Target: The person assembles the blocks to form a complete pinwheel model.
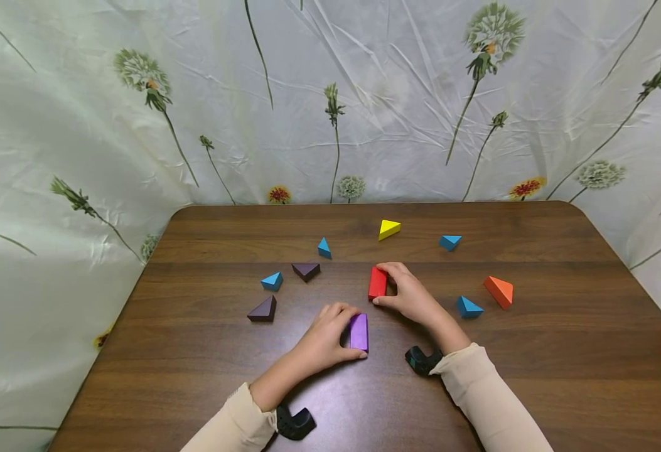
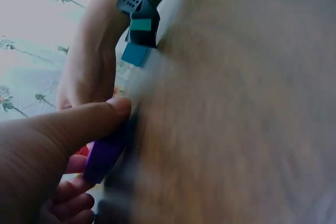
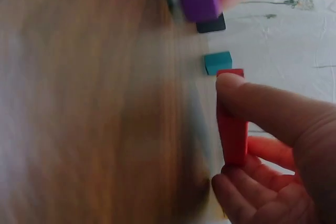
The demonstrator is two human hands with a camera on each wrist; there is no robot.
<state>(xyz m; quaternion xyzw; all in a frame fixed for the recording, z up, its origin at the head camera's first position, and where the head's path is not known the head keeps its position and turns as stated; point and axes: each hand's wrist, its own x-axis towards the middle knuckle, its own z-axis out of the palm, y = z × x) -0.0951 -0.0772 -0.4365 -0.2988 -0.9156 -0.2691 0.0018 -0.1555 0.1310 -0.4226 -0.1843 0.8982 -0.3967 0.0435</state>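
A purple rectangular block (image 1: 359,333) is pinched by its two short ends between the thumb and fingers of my left hand (image 1: 326,339), at the middle front of the table. Farther back and slightly right, my right hand (image 1: 412,295) grips a red rectangular block (image 1: 378,284) in the same way. The right wrist view shows the thumb at one end of the red block (image 3: 234,135) and fingers at the other. In the left wrist view the purple block (image 2: 105,158) sits below the thumb. The two blocks stand apart from each other.
Triangular blocks lie around the hands on the wooden table (image 1: 194,376): dark purple (image 1: 263,309), several blue ones such as the blue triangle (image 1: 469,307), orange (image 1: 499,292) and yellow (image 1: 389,230). A flower-printed sheet (image 1: 285,144) hangs behind the table.
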